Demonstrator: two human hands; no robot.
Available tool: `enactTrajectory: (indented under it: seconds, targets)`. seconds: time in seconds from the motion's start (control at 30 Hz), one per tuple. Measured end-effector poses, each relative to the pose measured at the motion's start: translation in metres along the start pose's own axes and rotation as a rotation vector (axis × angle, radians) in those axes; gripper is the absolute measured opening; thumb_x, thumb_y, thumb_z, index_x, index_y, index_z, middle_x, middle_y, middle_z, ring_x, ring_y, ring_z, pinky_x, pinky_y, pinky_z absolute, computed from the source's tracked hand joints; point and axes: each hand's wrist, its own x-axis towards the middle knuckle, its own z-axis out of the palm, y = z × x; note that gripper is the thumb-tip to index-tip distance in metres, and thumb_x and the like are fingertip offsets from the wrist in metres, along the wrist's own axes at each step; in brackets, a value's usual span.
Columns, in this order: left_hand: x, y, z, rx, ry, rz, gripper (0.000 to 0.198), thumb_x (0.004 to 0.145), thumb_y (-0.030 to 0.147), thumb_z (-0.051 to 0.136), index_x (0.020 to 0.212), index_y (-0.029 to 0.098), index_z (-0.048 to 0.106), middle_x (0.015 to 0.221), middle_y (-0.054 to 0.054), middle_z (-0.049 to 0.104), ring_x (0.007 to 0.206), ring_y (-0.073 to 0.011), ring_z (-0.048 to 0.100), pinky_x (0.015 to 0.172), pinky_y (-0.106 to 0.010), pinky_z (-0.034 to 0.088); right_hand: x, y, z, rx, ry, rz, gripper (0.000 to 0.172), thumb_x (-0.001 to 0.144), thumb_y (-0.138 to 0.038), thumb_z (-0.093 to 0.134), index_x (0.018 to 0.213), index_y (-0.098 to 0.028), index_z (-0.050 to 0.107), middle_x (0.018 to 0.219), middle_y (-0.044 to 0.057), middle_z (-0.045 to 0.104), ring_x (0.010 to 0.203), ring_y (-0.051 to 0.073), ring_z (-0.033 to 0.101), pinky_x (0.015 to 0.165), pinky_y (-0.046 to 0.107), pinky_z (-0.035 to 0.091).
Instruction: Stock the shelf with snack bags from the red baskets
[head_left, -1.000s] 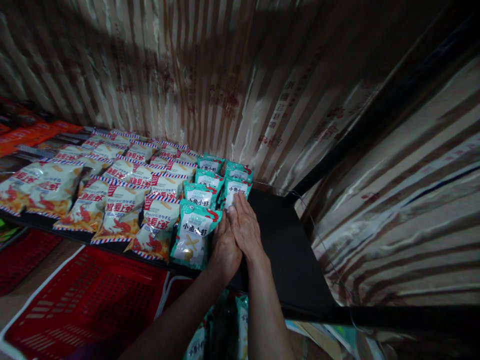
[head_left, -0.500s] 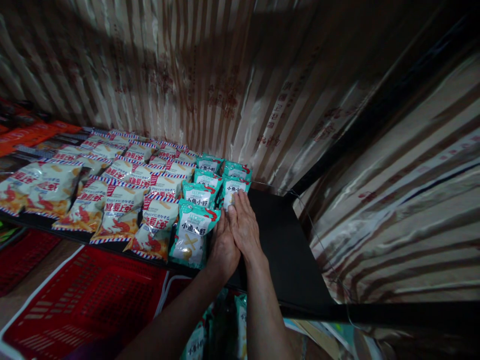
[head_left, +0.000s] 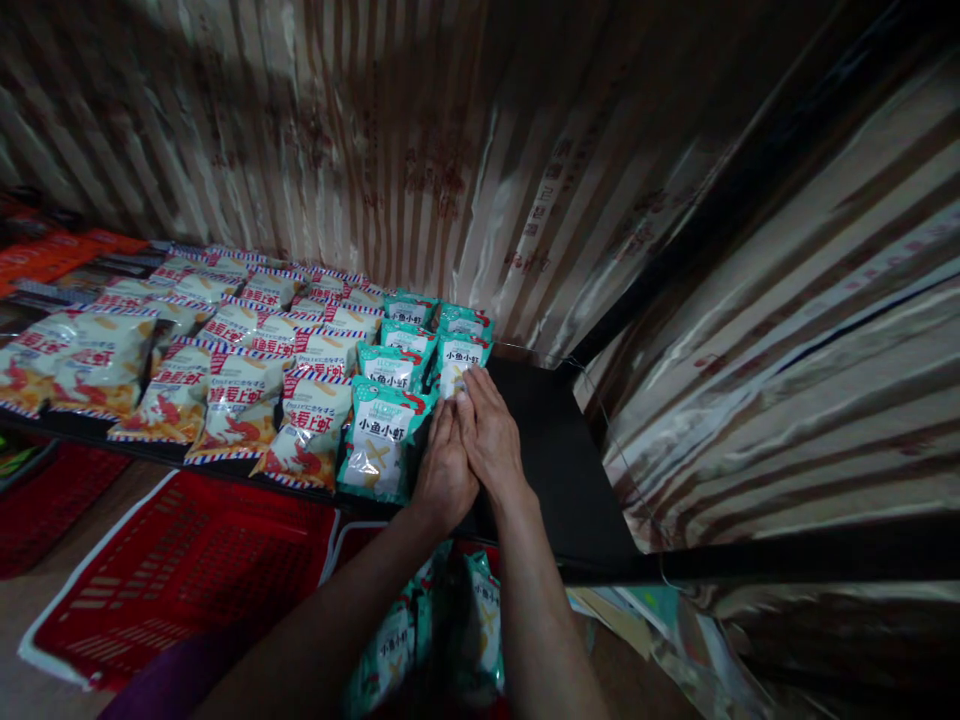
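Side by side at the right end of the teal rows are my left hand [head_left: 448, 462] and my right hand [head_left: 491, 425]. Both have their fingers stretched forward, close together. My right fingertips touch the lower front of a teal snack bag [head_left: 461, 362] in the second row. The left fingers lie just below that bag, between it and the front teal bag [head_left: 381, 440]; what is under the palms is hidden. Behind them stands another teal bag [head_left: 465, 322]. White and orange shrimp snack bags [head_left: 238, 400] fill the shelf to the left.
The black shelf [head_left: 562, 450] runs on to the right of my hands, up to a dark post and a striped curtain [head_left: 720, 400]. Below stand a red basket [head_left: 217, 560] and another one with teal bags [head_left: 484, 620]. Orange packs [head_left: 67, 258] lie far left.
The view has shifted slightly, so the shelf goods sit a little higher and the baskets show more. My hands stay together at the same teal bag.
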Motion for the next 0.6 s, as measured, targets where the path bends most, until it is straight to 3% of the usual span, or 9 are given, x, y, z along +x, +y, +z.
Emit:
enactTrajectory:
  seconds: [0.13, 0.27, 0.47, 0.6]
  targets:
    - [-0.004, 0.011, -0.018, -0.010, -0.106, 0.069, 0.050, 0.082, 0.012, 0.039, 0.132, 0.009, 0.043, 0.136, -0.017, 0.047, 0.132, -0.0251, 0.037, 0.111, -0.041, 0.033, -0.012, -0.006, -0.015, 0.002, -0.034, 0.011, 0.049, 0.094, -0.041, 0.030, 0.125, -0.014, 0.057, 0.135, 0.011, 0.053, 0.129, 0.021, 0.044, 0.109, 0.040, 0.036]
    - [-0.005, 0.019, -0.052, 0.066, -0.331, 0.117, 0.035, 0.085, 0.012, 0.033, 0.106, 0.011, 0.061, 0.106, -0.013, 0.064, 0.103, -0.0209, 0.059, 0.096, -0.034, 0.046, -0.030, -0.017, -0.037, -0.015, -0.077, 0.010, 0.046, 0.092, -0.041, 0.036, 0.125, -0.015, 0.057, 0.133, 0.010, 0.055, 0.125, 0.022, 0.049, 0.106, 0.039, 0.039]
    - [-0.016, 0.032, -0.101, 0.108, -0.579, 0.250, 0.026, 0.086, 0.016, 0.039, 0.096, 0.013, 0.064, 0.097, -0.008, 0.066, 0.092, -0.0174, 0.061, 0.088, -0.028, 0.047, -0.065, -0.045, -0.070, -0.065, -0.238, -0.027, 0.041, 0.091, -0.034, 0.040, 0.120, -0.014, 0.060, 0.121, 0.010, 0.063, 0.113, 0.023, 0.058, 0.099, 0.037, 0.044]
    - [-0.051, 0.027, -0.114, 0.132, -0.791, 0.329, 0.024, 0.085, 0.014, 0.041, 0.086, 0.015, 0.065, 0.092, -0.006, 0.067, 0.088, -0.0153, 0.062, 0.084, -0.025, 0.046, -0.107, -0.062, -0.072, -0.014, -0.459, -0.008, 0.034, 0.091, -0.025, 0.038, 0.110, -0.019, 0.065, 0.106, 0.006, 0.070, 0.099, 0.020, 0.065, 0.088, 0.033, 0.048]
